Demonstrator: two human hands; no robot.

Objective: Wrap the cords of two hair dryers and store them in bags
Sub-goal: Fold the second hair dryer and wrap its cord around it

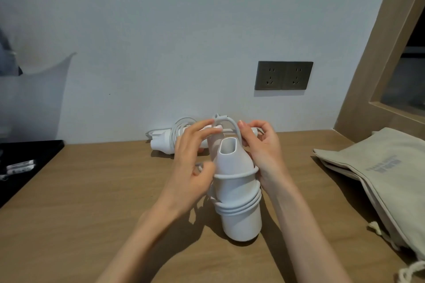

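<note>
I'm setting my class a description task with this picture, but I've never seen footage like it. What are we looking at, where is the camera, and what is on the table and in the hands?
There is no machine here. A person wears a camera on the head, so this single picture looks forward and down at their own two bare hands. On the wooden table stands a white hair dryer, nozzle up, with its cord wound several times round the body. The right hand pinches the last loop of that cord above the nozzle. The left hand reaches its fingers onto the same loop; whether they grip it is unclear. A second dryer, cord wrapped, lies behind by the wall. Beige drawstring bags lie at the right, below a wall socket.
</note>
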